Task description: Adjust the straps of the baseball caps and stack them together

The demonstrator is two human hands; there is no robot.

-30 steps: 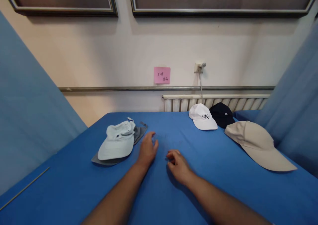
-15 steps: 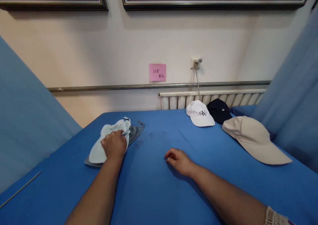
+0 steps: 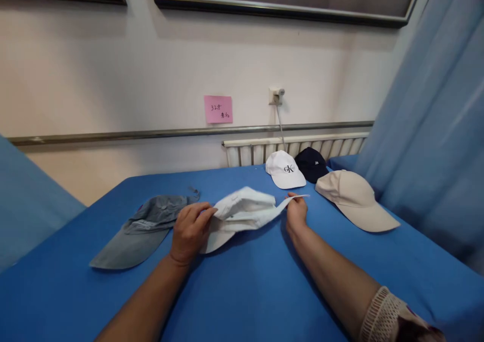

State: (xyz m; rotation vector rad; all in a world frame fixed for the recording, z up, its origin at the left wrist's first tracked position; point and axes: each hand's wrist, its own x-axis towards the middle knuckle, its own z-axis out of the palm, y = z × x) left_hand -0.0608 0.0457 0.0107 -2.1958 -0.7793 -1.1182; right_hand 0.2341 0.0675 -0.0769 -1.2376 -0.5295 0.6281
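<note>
A pale, whitish baseball cap (image 3: 245, 212) is stretched between my two hands over the middle of the blue-covered table. My left hand (image 3: 192, 231) pinches its left side, close to the brim. My right hand (image 3: 297, 212) grips the thin strap end that sticks out at the cap's right. Left of my left hand lies a grey cap (image 3: 145, 231), flattened, its brim pointing toward the lower left and its back strap toward the wall.
At the back right sit a white cap with black letters (image 3: 285, 169), a dark navy cap (image 3: 311, 164) and a beige cap (image 3: 355, 198). Blue curtains (image 3: 427, 130) hang at both sides. Behind the blue table cover (image 3: 242, 291) are a radiator (image 3: 245, 155) and a metal rail (image 3: 151, 134).
My left hand took the pale cap off the grey one and brought it rightward to the middle. My right hand moved up and grasped its strap. The view turned slightly right.
</note>
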